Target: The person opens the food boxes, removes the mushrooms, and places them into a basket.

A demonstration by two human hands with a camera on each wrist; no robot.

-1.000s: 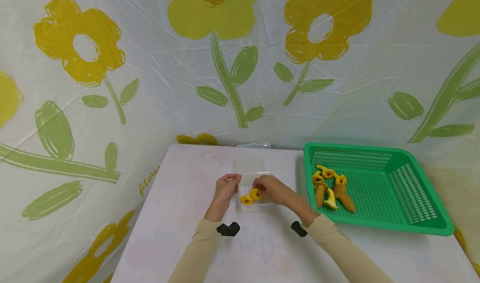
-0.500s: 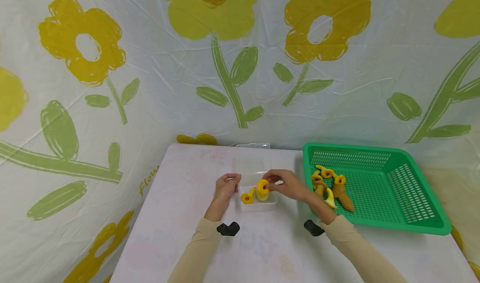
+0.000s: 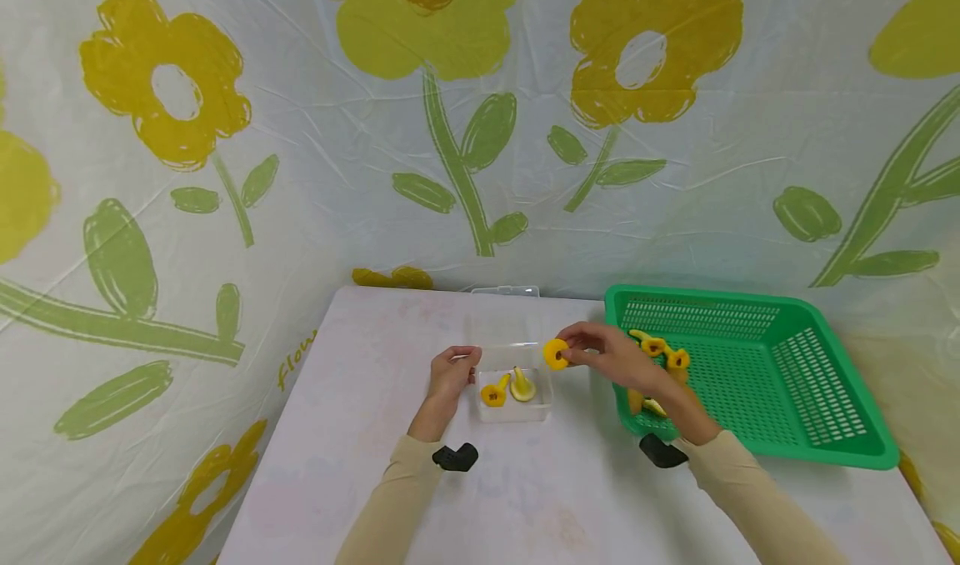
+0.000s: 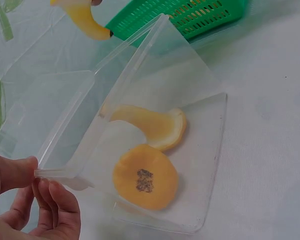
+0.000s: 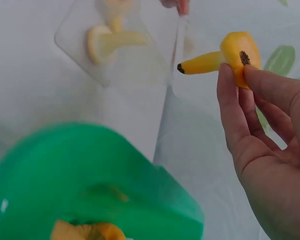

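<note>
White tabletop: right hand pinches a banana piece above the clear box, just beside the left hand gripping its rim.

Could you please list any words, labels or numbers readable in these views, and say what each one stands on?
"flow": yellow handwritten letters on the flowered cloth left of the table; the table edge cuts the word off, so the rest is hidden.
Clear plastic box: no lettering can be seen.
Green basket: no label or mark shows.
Yellow banana pieces: no print, only dark core spots.
</note>
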